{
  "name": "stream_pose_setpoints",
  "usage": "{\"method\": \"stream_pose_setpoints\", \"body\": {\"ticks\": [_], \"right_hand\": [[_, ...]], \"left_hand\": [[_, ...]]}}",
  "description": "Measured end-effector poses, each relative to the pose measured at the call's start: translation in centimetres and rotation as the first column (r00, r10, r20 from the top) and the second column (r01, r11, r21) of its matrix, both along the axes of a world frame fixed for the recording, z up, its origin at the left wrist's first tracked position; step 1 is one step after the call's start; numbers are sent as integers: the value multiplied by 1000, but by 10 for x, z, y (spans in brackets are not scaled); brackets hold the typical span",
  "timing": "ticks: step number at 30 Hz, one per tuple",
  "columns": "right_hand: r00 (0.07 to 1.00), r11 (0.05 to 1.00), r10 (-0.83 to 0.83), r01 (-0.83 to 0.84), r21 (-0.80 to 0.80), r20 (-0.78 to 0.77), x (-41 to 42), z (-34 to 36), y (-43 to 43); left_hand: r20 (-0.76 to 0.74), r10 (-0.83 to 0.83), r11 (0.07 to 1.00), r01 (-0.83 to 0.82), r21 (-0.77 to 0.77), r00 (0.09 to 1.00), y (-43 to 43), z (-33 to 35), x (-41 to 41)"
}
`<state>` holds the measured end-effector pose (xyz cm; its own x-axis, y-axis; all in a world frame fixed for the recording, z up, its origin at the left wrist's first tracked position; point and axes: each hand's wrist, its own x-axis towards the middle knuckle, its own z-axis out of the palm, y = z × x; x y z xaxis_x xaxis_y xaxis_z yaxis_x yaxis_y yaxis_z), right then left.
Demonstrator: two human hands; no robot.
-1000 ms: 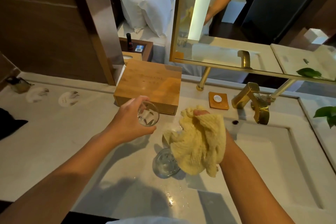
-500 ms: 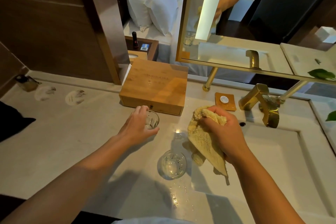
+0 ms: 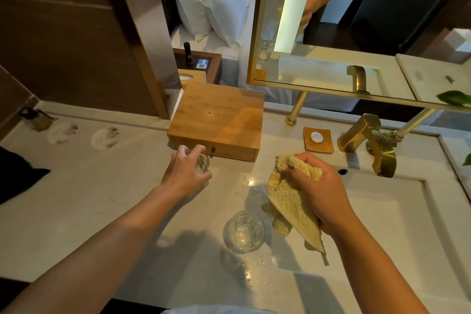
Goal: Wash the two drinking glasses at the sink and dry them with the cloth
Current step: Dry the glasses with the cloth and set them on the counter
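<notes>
Coasters [image 3: 84, 135]: two round paper discs lying on the desk [image 3: 76, 206] at far left, near the back wall.
Left hand [image 3: 184, 176]: reaching forward, fingers curling round the far glass [image 3: 202, 163]; thumb on the glass's right side. Glass sitting at desk level just in front of the box; whether its base is touching the desk, cannot tell.
Box [image 3: 219, 120]: wooden, lid shut, standing at the back of the desk, just behind the left hand.
Near glass [image 3: 244, 231]: standing upright on the desk, mouth up, free of both hands, between the two forearms. Water drops lying on the desk in front of it.
Cloth [image 3: 290, 201]: yellow, bunched; lower end hanging down just right of the near glass.
Right hand [image 3: 318, 191]: gripping the cloth in a closed fist, over the sink's left edge.
Soap dish [image 3: 318, 140]: lying behind the right hand.
Sink [image 3: 407, 224]: white basin at right.
Tap [image 3: 369, 143]: brass, standing at the sink's back edge.
</notes>
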<state>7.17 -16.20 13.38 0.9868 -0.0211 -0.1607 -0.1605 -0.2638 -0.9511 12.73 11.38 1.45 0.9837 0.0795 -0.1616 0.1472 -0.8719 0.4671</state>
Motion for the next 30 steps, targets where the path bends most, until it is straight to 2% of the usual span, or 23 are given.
{"method": "stream_pose_setpoints", "body": {"ticks": [13, 17, 18, 20, 21, 22, 24, 25, 27, 30], "right_hand": [[1000, 1000, 16, -16, -1, -25, -2, -6, 7], [1000, 1000, 8, -8, 10, -22, -4, -8, 5], [1000, 1000, 6, -6, 8, -20, -5, -8, 3], [1000, 1000, 2, -2, -1, -15, -5, -9, 1], [1000, 1000, 4, -4, 2, -12, -4, -8, -1], [1000, 1000, 9, -9, 8, -7, -4, -8, -2], [1000, 1000, 17, -17, 26, 13, -3, -7, -5], [999, 999, 20, -21, 40, 27, -3, -6, -6], [998, 997, 22, -27, 76, 66, -4, -7, -9], [995, 990, 28, -40, 133, 95, -8, -11, -13]], "left_hand": [[13, 14, 999, -15, 45, 1000, 26, -9, 12], [-40, 31, 999, -30, 30, 999, 27, -1, 11], [-29, 24, 995, -21, 96, 999, 25, 4, 8], [117, -55, 977, 29, 210, 992, 13, 18, -4], [208, -104, 983, 69, 169, 973, 4, 26, -13], [237, -139, 990, 128, 64, 961, -8, 34, -24], [110, -246, 949, 262, -174, 963, -30, 47, -49], [8, -346, 915, 340, -218, 938, -40, 48, -61], [-119, -490, 868, 470, -162, 863, -56, 41, -80], [-230, -550, 835, 532, -143, 802, -69, 17, -100]]}}
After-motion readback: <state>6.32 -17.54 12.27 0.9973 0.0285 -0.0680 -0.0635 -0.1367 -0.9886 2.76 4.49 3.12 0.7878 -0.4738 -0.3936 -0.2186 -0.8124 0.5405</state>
